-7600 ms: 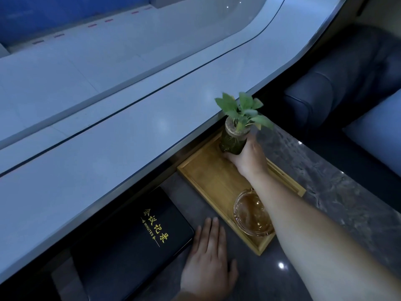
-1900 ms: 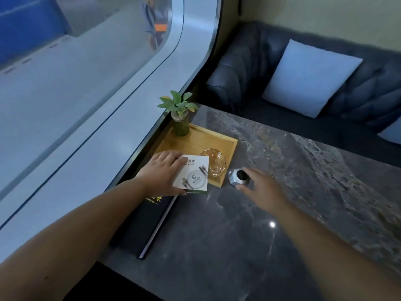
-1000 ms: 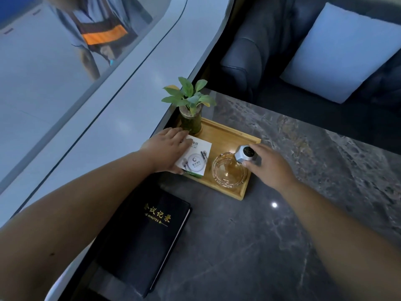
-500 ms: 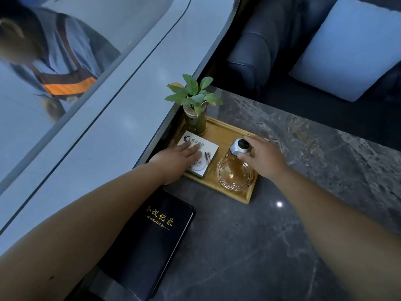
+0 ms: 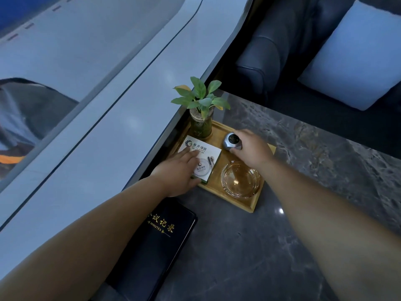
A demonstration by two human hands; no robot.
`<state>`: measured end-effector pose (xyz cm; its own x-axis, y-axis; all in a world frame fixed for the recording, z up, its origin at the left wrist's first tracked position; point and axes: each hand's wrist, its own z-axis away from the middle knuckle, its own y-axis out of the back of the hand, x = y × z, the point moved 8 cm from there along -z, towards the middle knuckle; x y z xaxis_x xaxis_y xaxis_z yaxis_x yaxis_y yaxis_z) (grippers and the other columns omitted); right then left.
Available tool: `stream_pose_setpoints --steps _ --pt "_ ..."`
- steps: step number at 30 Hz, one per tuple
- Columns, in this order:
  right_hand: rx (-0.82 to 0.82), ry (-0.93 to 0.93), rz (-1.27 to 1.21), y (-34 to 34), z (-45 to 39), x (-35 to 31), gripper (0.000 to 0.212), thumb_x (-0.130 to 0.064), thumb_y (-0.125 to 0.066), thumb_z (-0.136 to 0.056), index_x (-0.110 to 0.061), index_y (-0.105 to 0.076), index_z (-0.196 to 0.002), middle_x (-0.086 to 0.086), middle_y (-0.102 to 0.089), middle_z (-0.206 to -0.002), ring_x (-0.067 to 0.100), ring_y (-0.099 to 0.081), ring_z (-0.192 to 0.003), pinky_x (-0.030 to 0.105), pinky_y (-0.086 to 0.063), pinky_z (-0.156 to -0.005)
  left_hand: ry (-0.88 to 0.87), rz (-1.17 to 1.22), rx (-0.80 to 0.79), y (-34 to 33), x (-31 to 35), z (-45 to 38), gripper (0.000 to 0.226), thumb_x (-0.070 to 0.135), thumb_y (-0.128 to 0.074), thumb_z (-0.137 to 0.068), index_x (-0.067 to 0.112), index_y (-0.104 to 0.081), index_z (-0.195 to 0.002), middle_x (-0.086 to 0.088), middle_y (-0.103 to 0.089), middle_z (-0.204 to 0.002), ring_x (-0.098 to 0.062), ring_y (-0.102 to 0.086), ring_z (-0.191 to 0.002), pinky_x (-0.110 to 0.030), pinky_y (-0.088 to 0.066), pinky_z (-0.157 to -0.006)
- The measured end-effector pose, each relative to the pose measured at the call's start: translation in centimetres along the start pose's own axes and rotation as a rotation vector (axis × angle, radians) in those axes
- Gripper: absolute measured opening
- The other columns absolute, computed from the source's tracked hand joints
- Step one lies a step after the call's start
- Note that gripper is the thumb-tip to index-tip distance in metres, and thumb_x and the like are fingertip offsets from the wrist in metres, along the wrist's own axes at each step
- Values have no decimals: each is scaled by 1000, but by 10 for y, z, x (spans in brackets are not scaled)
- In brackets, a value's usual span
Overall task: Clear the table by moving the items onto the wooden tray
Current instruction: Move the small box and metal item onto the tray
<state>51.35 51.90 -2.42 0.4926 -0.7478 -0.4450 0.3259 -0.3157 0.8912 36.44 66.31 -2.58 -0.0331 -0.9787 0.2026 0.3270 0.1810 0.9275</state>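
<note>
The wooden tray (image 5: 243, 206) lies on the dark marble table (image 5: 249, 253) by the window ledge. In it stand a plant in a glass vase (image 5: 200, 124) at the far corner and a clear glass ashtray (image 5: 240, 178) at the near right. A white tissue box (image 5: 204, 158) sits in the tray's left half; my left hand (image 5: 180, 170) rests on it, fingers flat on its top. My right hand (image 5: 252, 148) holds a small silver round device (image 5: 231, 141) at the tray's far right. A black notebook (image 5: 156, 240) with gold lettering lies on the table near the tray, partly under my left arm.
A grey window ledge (image 5: 108, 148) runs along the table's left side. A dark sofa (image 5: 282, 51) with a light blue cushion (image 5: 355, 55) stands beyond the table's far edge. Bare marble extends right of the tray.
My left hand has pushed the tissue box further into the tray. My right hand has carried the silver device from the table over the ashtray to the tray's far right.
</note>
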Motion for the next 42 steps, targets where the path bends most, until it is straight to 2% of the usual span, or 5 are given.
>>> stream_pose_setpoints --steps 8,15,21,35,42 --pt "79 -29 88 -5 -1 5 48 -34 -74 -77 -16 -58 -119 6 -63 -113 29 -56 -103 40 -47 -83 90 13 123 -4 6 1 72 61 -42 -88 18 -24 -144 -1 -20 -156 -19 -7 -144 -37 -14 -114" --pt "58 -80 74 -5 2 14 52 -32 -72 -79 -14 -55 -125 7 -58 -120 29 -54 -110 41 -46 -90 123 -11 160 -2 9 2 75 71 -38 -82 17 -37 -134 -2 -28 -152 -23 -14 -142 -42 -24 -111" --pt "78 -142 59 7 24 41 54 -33 -75 -76 -19 -56 -124 4 -59 -120 28 -53 -110 42 -46 -88 165 -54 231 -3 15 -1 66 65 -42 -84 14 -42 -125 -5 -35 -148 -27 -23 -140 -40 -30 -108" --pt "90 -192 172 20 52 67 57 -37 -72 -79 -21 -53 -131 3 -58 -130 29 -47 -119 40 -38 -99 184 -63 230 -1 16 1 66 64 -44 -84 15 -40 -128 -4 -34 -149 -25 -26 -138 -39 -34 -105" --pt "16 -239 85 25 58 69 64 -38 -79 -71 -17 -52 -124 7 -60 -124 29 -52 -115 43 -43 -95 179 -75 184 4 21 1 73 63 -42 -85 13 -30 -138 -6 -29 -151 -25 -21 -141 -40 -30 -108"
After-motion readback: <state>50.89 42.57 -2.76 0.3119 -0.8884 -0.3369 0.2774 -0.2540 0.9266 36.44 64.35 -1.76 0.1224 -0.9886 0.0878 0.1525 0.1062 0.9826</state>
